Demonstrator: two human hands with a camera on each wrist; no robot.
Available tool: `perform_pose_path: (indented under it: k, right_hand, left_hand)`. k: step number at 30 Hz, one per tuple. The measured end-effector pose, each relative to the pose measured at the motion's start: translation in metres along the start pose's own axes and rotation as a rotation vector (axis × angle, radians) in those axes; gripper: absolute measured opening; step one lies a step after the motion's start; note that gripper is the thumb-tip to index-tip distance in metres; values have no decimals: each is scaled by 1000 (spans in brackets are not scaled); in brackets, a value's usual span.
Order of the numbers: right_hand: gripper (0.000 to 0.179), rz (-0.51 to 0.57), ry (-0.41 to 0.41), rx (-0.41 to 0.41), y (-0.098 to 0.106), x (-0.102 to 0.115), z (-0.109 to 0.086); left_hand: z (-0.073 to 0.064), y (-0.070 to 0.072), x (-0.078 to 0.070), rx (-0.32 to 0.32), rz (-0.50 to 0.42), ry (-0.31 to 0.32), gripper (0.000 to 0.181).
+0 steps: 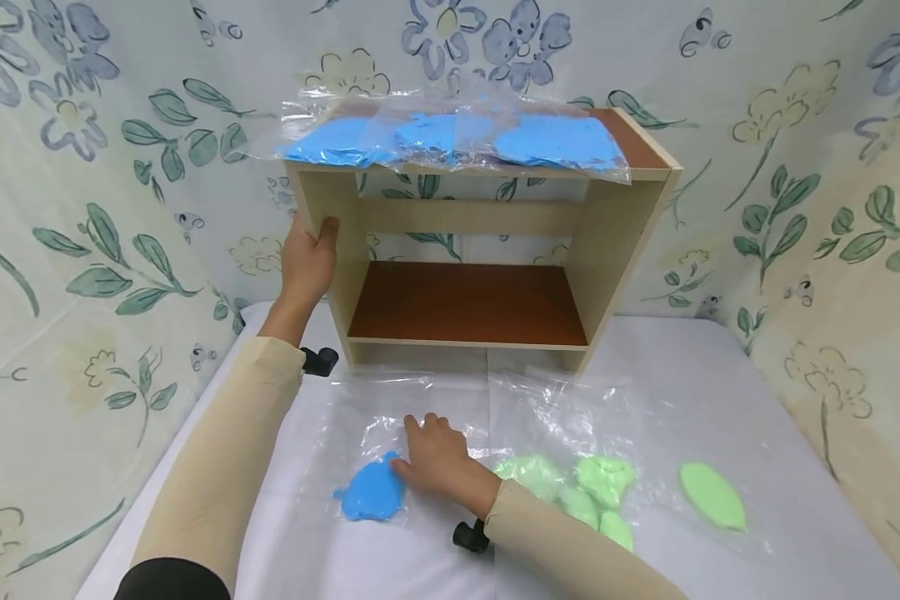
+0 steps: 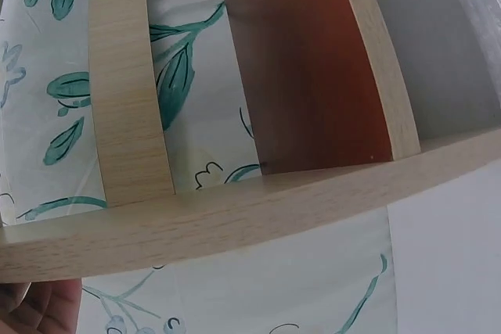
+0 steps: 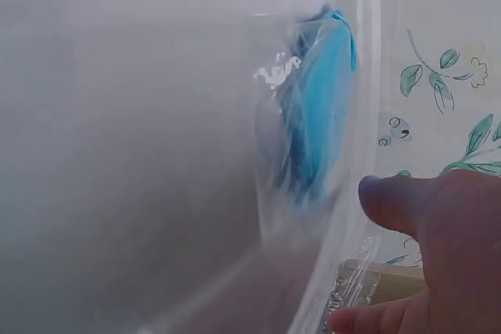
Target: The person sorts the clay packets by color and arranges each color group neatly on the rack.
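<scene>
A small wooden shelf unit (image 1: 468, 304) with brown boards stands upright on the white-covered table. My left hand (image 1: 307, 258) grips its left side panel (image 2: 235, 228), thumb at the front edge and fingers round the outer side. Lower down, my right hand (image 1: 438, 462) hovers by a clear plastic bag holding a blue, soft-looking lump (image 1: 372, 490). Its thumb and fingers (image 3: 395, 201) are apart with nothing between them. The thumb overlaps the lump's right edge in the head view. In the right wrist view, the blue lump (image 3: 321, 115) shows through wrinkled plastic.
Several clear bags of flat blue pieces (image 1: 558, 143) lie on the shelf unit's top, overhanging its front edge. Right of my right hand are bagged light green lumps (image 1: 603, 479) and a green leaf-shaped piece (image 1: 712, 496). Floral cloth (image 1: 795, 225) hangs behind and at both sides.
</scene>
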State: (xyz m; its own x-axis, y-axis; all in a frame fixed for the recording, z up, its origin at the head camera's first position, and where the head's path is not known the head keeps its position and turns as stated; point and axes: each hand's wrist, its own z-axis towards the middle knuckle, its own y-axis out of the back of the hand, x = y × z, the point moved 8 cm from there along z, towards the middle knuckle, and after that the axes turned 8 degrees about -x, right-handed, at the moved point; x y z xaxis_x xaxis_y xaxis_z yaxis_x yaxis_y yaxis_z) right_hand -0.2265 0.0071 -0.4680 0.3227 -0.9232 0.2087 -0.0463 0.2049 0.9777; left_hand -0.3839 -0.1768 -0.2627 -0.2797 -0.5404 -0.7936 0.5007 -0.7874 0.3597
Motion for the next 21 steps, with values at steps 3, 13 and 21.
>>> perform_pose_path:
  k: [3,13,21]
  right_hand:
    - [78,-18,-37,-22,-8,2,4]
    - [72,-51,-51,-74,-12,1,2]
    - [64,-3,-66,-102,-8,-7,-1]
  left_hand:
    - [0,-3,1,5,6,9,51]
    - [0,-3,4,15,4,7,53]
    - [1,-5,4,35,21,5,53]
